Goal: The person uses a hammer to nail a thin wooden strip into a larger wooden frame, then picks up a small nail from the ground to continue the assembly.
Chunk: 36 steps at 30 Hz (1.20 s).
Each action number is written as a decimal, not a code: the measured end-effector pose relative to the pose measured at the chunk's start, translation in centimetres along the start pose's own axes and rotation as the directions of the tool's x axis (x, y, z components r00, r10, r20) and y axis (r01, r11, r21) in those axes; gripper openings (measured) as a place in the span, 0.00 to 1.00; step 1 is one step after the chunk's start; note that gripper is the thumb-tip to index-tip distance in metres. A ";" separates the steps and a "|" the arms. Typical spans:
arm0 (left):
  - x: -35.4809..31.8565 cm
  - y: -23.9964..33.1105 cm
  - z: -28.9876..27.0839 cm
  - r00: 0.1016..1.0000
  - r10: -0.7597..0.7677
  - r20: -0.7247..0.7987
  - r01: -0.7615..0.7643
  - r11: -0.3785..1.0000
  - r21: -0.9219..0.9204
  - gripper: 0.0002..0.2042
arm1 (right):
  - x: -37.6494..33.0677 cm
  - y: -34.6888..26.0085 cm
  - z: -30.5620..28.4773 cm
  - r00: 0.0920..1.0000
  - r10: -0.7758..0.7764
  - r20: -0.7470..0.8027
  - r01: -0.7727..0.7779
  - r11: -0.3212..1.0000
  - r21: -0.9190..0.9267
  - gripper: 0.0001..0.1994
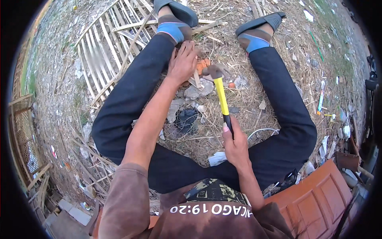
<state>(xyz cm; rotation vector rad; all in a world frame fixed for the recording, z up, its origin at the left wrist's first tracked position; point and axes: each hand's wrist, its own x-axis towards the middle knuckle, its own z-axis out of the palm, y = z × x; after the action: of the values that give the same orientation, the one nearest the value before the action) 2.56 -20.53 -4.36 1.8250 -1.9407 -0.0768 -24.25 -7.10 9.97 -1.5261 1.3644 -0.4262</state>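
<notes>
Right grip (pixel 236 146) holds one hammer (pixel 221 95), two sandals (pixel 274 18) beyond.

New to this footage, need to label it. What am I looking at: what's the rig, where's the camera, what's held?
No robot here: a seated person works bare-handed. The single picture comes from a fisheye camera on their head, looking down, so edges bend. The right hand grips a hammer with a yellow and black handle. The left hand reaches down by the left ankle; its grip is unclear. On the straw-strewn ground lie an orange chunk, black plastic and a slatted wooden frame.
</notes>
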 end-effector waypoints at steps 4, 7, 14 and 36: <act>-0.9 0.3 -0.7 0.962 -0.207 0.179 0.195 0.977 0.082 0.20 | -0.1 -0.8 -0.4 0.990 -0.084 -0.114 0.100 0.984 0.144 0.20; -0.2 0.7 -0.6 0.941 -0.304 0.147 0.298 0.952 0.067 0.24 | -0.3 0.6 0.8 0.998 -0.021 -0.066 0.027 0.996 0.085 0.18; -0.6 0.0 0.0 0.973 -0.224 0.061 0.222 0.974 0.034 0.22 | -0.2 2.8 2.2 0.995 0.092 0.042 -0.090 0.995 -0.034 0.16; -0.7 0.0 0.9 0.978 -0.203 -0.044 0.204 0.979 0.018 0.16 | 1.2 2.3 1.6 0.990 0.091 0.107 -0.059 0.961 -0.269 0.15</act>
<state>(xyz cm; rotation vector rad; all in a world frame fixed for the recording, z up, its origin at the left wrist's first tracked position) 2.25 -20.11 -5.36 2.0190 -1.7281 -0.0824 -23.86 -7.13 6.93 -1.6815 1.4224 -0.1044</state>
